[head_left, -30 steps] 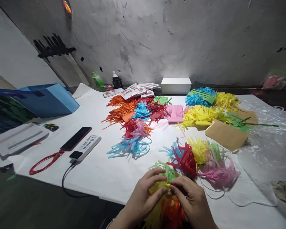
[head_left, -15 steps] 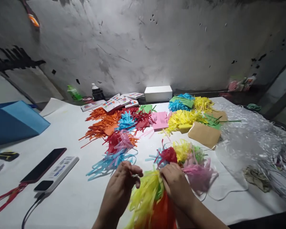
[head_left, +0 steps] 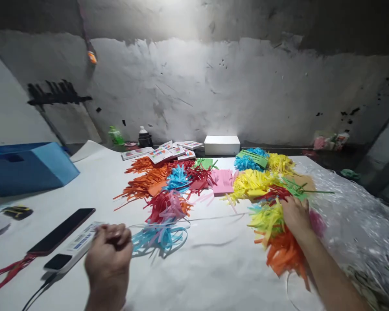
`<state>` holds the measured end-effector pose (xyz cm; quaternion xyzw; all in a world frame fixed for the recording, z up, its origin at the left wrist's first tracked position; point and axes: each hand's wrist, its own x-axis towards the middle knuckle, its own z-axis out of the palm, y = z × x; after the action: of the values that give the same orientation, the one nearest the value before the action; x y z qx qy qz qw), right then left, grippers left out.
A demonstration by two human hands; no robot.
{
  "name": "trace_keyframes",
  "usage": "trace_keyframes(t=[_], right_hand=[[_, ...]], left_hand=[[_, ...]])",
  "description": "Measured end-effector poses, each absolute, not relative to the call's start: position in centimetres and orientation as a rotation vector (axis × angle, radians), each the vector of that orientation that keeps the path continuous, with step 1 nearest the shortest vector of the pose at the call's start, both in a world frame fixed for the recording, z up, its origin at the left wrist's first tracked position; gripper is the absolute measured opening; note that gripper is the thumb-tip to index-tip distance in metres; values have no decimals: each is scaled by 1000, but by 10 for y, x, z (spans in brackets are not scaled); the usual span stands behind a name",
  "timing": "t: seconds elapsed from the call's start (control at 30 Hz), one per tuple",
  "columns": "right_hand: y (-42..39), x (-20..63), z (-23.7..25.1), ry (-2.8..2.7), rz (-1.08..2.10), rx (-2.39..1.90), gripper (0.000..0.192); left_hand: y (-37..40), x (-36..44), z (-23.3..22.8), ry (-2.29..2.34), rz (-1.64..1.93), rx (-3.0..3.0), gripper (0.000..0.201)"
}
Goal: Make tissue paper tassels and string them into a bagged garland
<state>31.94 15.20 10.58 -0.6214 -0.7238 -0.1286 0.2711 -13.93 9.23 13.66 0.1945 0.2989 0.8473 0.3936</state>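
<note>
My left hand (head_left: 110,255) is closed in a pinch at the left, over one end of the power bank. A thin white string (head_left: 214,217) runs taut from its fingers across the table to the right. My right hand (head_left: 296,216) is closed around a bunch of fringed paper tassels, among them a yellow tassel (head_left: 269,222) and an orange tassel (head_left: 287,252) below it. Its fingertips are partly hidden in the fringe. A loose end of white string hangs under the orange tassel. Light blue paper strips (head_left: 160,237) lie beneath the taut string.
Behind lie orange fringed paper (head_left: 149,181), pink strips (head_left: 222,181) and yellow fringe (head_left: 254,183). Printed cards (head_left: 162,153) and a white box (head_left: 222,145) stand near the wall. To the left are a phone (head_left: 63,231), power bank (head_left: 73,248) and blue box (head_left: 26,168); clear plastic (head_left: 353,207) covers the right.
My right hand has carried the tassel bunch right and away from me. My left hand has moved left, closed, drawing the string taut. The view has tilted up.
</note>
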Motion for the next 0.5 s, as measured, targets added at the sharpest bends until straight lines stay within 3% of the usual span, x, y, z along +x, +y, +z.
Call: trace_keyframes(t=[0.17,0.23,0.33,0.4,0.5], right_hand=[[108,183,90,-2146,-36,-1189,33],[91,141,77,-2006,587,-949,37],[86,119,55,-1725,1126,-897,47],[92,123,41,-1645,1252,-954,51],[102,133,26,-1599,1241,-1076,61]], left_hand=[[88,-45,99,869,1871,752,25],[84,-14,81,877,1717,859,26],[80,-7,62,928,1419,1108,34],[85,-28,61,1076,1218,1442,36],[111,-82,77,1359,954,1949,21]])
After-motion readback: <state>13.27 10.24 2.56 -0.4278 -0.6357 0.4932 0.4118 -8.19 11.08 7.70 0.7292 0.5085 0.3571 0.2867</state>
